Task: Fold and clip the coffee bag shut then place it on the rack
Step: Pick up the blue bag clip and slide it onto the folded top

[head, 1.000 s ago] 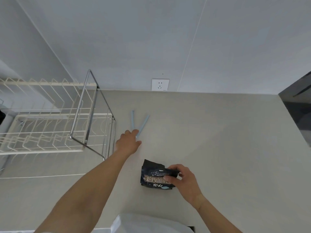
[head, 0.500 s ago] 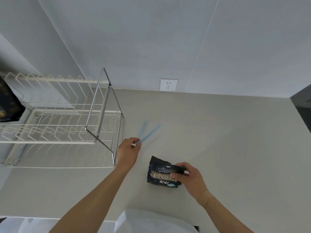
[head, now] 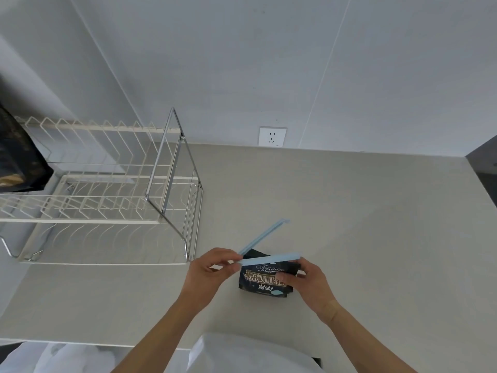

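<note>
White fabric, part of the person's clothing point(head: 242, 356), fills the bottom edge at 6 o'clock, and both bare forearms reach up from it over a pale grey table point(head: 349, 224). The table's near edge runs just beyond the fabric.

Just past centre towards 5 o'clock, the black coffee bag point(head: 265, 278) stands on the table with gold and white lettering facing the camera. The right hand point(head: 306, 285) has its grip closed on the bag's right side, thumb across the front, fingers behind. The left hand point(head: 212, 270), at the bag's 9 o'clock, pinches the hinge end of a pale blue bag clip point(head: 269, 260) between thumb and fingertips. The clip's two arms are spread in a narrow V: the lower arm lies across the front of the bag's folded top, and the upper arm slants away towards 1 o'clock, behind the bag.

From 1 to 4 o'clock the table is bare and open out to its right edge, where a dark surface begins.

At 9 to 10 o'clock, near the left hand, stands a white wire dish rack point(head: 88, 200) with a chrome end frame. Another dark bag point(head: 18, 157) sits on it at the far left edge.

Farthest, at 12 o'clock, a white wall socket point(head: 272, 136) sits on the grey wall where it meets the table.
</note>
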The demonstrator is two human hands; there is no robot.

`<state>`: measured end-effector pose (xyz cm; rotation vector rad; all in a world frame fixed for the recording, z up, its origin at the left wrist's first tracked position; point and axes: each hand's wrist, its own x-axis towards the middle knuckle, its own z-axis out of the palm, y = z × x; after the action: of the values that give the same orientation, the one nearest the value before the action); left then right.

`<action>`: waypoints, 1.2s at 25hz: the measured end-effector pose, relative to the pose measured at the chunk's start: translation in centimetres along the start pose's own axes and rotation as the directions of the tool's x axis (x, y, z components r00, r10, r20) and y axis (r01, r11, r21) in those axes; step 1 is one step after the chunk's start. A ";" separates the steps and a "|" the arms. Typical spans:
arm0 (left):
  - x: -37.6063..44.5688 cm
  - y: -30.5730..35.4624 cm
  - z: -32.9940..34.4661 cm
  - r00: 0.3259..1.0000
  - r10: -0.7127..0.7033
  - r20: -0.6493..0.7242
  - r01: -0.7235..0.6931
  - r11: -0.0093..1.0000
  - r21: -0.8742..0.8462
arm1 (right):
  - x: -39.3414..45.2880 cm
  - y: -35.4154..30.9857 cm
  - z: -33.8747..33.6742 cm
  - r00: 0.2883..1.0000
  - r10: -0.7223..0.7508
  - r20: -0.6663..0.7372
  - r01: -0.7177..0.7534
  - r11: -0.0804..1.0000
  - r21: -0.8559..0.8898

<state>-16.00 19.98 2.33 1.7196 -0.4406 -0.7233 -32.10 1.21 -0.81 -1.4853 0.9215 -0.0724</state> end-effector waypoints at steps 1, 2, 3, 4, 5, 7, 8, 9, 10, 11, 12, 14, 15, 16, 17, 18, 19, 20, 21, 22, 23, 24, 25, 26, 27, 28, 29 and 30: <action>0.2 0.2 0.2 1.000 -0.020 -0.006 0.020 1.000 -0.001 | 0.0 0.0 0.0 1.000 0.005 -0.003 -0.005 1.000 0.012; 0.4 0.3 0.3 0.999 -0.049 -0.018 0.049 0.999 0.005 | 0.1 0.0 0.0 1.000 0.005 -0.002 -0.005 1.000 0.023; 0.6 0.4 0.4 0.997 -0.077 -0.028 0.077 0.997 0.018 | 0.1 0.0 0.0 1.000 0.004 0.002 -0.004 0.999 0.035; 0.8 0.4 0.5 0.995 -0.096 -0.030 0.097 0.995 0.025 | 0.1 0.0 0.0 1.000 -0.002 0.008 0.002 0.999 0.039; 1.0 0.5 0.5 0.994 -0.108 -0.025 0.109 0.994 0.020 | 0.1 -0.1 -0.1 1.000 -0.009 0.015 0.009 0.999 0.044; 1.0 0.7 0.7 0.993 -0.120 0.000 0.120 0.993 -0.013 | 0.1 0.0 -0.2 0.999 -0.031 0.019 0.030 0.999 0.025; 1.0 0.8 0.8 0.992 -0.124 0.012 0.124 0.992 -0.028 | 0.2 0.1 -0.3 0.999 -0.044 0.012 0.044 0.999 0.001; 0.9 0.9 1.0 0.992 -0.125 0.020 0.126 0.991 -0.038 | 0.2 0.2 -0.3 0.999 -0.051 0.005 0.051 0.999 -0.017; 0.9 0.9 1.2 0.992 -0.125 0.022 0.126 0.991 -0.048 | 0.1 0.2 -0.3 0.999 -0.045 -0.003 0.045 0.999 -0.017; 0.8 1.0 1.4 0.992 -0.123 0.021 0.124 0.990 -0.063 | 0.1 0.2 -0.2 0.999 -0.033 -0.010 0.033 0.999 0.019; 0.7 1.0 1.6 0.992 -0.121 0.017 0.122 0.989 -0.082 | 0.0 0.2 -0.1 1.000 -0.018 -0.017 0.019 0.998 0.054; 0.6 1.1 1.9 0.993 -0.120 0.016 0.121 0.989 -0.089 | 0.1 0.4 -0.1 0.999 -0.019 -0.034 0.021 0.996 0.086; 0.6 1.2 1.9 0.992 -0.122 0.020 0.123 0.990 -0.070 | 0.1 0.4 -0.2 0.999 -0.032 -0.038 0.035 0.996 0.080; 0.7 1.3 1.8 0.992 -0.121 0.027 0.122 0.992 -0.035 | 0.2 0.5 -0.3 0.998 -0.045 -0.038 0.048 0.997 0.068; 0.7 1.4 1.6 0.992 -0.117 0.038 0.117 0.993 0.005 | 0.1 0.5 -0.3 0.998 -0.051 -0.037 0.053 0.997 0.061; 0.8 1.5 1.5 0.993 -0.109 0.056 0.106 0.993 0.049 | 0.1 0.5 -0.3 0.998 -0.053 -0.037 0.055 0.997 0.059; 0.9 1.6 1.5 0.992 -0.093 0.081 0.084 0.991 0.106 | 0.1 0.6 -0.3 0.998 -0.051 -0.042 0.053 0.997 0.054; 1.0 1.7 1.5 0.992 -0.067 0.108 0.047 0.983 0.175 | 0.1 0.7 -0.3 0.998 -0.050 -0.049 0.052 0.998 0.047; 1.2 2.0 1.7 0.989 -0.044 0.141 0.009 0.971 0.237 | 0.1 0.7 -0.2 0.997 -0.049 -0.058 0.052 0.998 0.045; 1.4 2.3 1.9 0.984 -0.032 0.176 -0.019 0.959 0.282 | 0.1 0.7 -0.2 0.997 -0.052 -0.063 0.055 0.997 0.051; 1.7 2.6 2.3 0.975 -0.034 0.219 -0.037 0.949 0.314 | 0.1 0.7 -0.2 0.997 -0.054 -0.062 0.058 0.997 0.060; 1.9 2.9 2.6 0.964 -0.040 0.264 -0.062 0.929 0.366 | 0.1 0.7 -0.2 0.997 -0.054 -0.056 0.058 0.996 0.071; 2.3 3.2 2.9 0.951 -0.037 0.308 -0.107 0.892 0.439 | 0.1 0.8 -0.2 0.997 -0.048 -0.055 0.052 0.995 0.081; 2.6 3.5 3.2 0.937 -0.028 0.348 -0.170 0.832 0.528 | 0.0 0.8 -0.1 0.998 -0.035 -0.060 0.040 0.995 0.095; 3.0 3.8 3.5 0.923 -0.024 0.384 -0.231 0.763 0.603 | 0.0 0.8 0.0 0.998 -0.021 -0.067 0.028 0.993 0.113; 3.3 4.1 3.8 0.910 -0.021 0.414 -0.284 0.697 0.659 | 0.0 0.9 0.1 0.997 -0.009 -0.074 0.018 0.991 0.130; 3.6 4.5 4.0 0.898 -0.025 0.439 -0.321 0.645 0.693 | 0.0 0.9 0.2 0.997 -0.001 -0.081 0.012 0.990 0.139; 3.9 4.8 4.3 0.889 -0.026 0.456 -0.347 0.611 0.712 | 0.0 0.8 0.4 0.996 0.006 -0.085 0.007 0.989 0.147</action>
<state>-15.64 13.08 5.37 2.2798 -1.3877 -0.8339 -32.29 1.62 -1.62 -1.3537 0.9632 -0.2014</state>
